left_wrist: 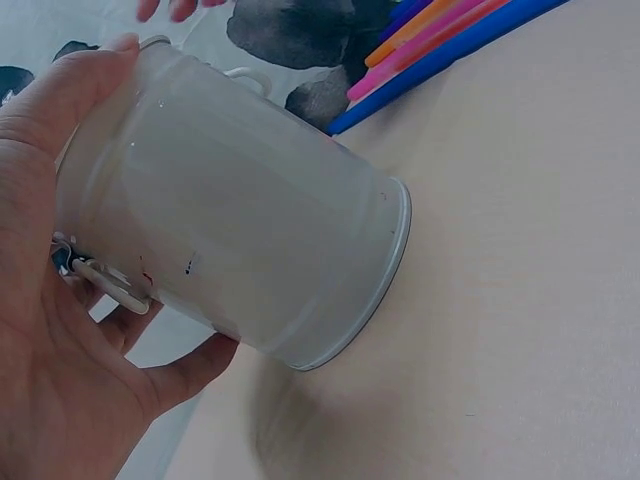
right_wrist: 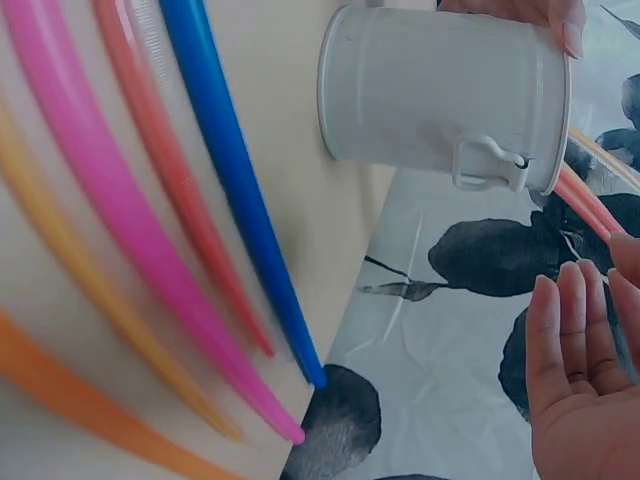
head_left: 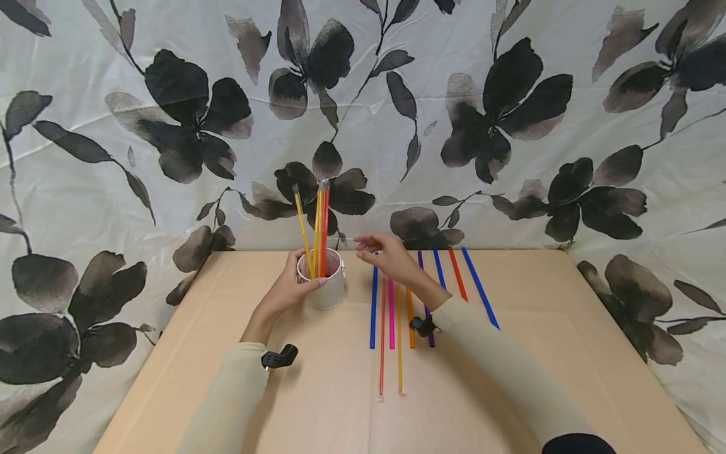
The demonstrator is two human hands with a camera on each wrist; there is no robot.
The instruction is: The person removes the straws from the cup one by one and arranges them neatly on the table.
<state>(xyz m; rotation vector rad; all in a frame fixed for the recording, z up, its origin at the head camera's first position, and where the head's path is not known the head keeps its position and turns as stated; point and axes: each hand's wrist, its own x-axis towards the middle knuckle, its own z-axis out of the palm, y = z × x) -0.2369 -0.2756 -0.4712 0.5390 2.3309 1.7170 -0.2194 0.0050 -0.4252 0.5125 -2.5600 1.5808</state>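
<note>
Just left of centre in the head view, your left hand (head_left: 283, 291) grips a white, cylindrical, rimmed pail (head_left: 331, 297), fingers and thumb curled round its wall; slender yellow and red sticks (head_left: 324, 233) stand in it. At centre, your right hand (head_left: 392, 257) is empty, fingers relaxed. Right of centre, a row of slender multicoloured sticks (head_left: 391, 318) lies on the beige tabletop (head_left: 323, 403).

Lower ends of red sticks (head_left: 324, 233) out of sight in white pail (head_left: 331, 293)
</note>
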